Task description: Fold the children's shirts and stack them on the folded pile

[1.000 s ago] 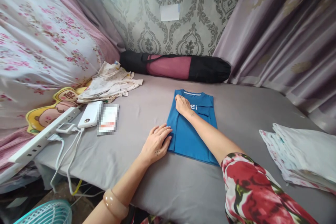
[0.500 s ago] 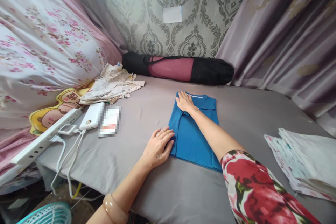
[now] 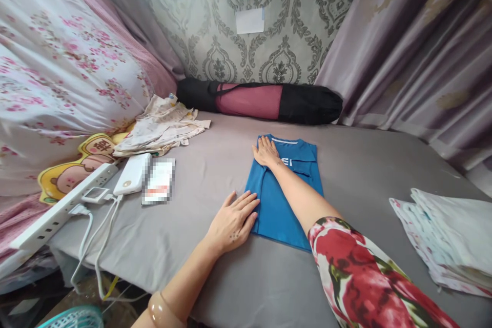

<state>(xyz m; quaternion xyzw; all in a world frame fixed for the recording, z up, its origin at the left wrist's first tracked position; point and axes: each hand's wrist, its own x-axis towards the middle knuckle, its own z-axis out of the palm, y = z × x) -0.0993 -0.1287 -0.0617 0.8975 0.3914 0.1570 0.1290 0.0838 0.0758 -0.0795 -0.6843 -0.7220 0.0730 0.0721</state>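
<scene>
A blue T-shirt [image 3: 284, 210], its sides folded inward to a narrow rectangle, lies flat on the grey sheet. White lettering and a pale neck label show near its collar end. My right hand [image 3: 266, 151] rests flat on the shirt's upper left corner, fingers stretched out, the forearm crossing over the shirt. At the lower left edge of the shirt, my left hand [image 3: 235, 219] lies palm down, its fingertips on the fabric and its fingers slightly spread. Neither hand grips the cloth.
A black and maroon long bag [image 3: 249, 100] lies along the wall. Crumpled light clothes [image 3: 161, 125], a white power bank [image 3: 132, 174], a power strip [image 3: 65, 207] with cables and a yellow cartoon cushion [image 3: 73, 169] are on the left. Folded white cloths [image 3: 449, 236] are stacked at right.
My right hand has slid slightly left over the shirt's upper corner, and white lettering now shows beside its wrist. The left hand stays at the lower left edge. The view has shifted a little.
</scene>
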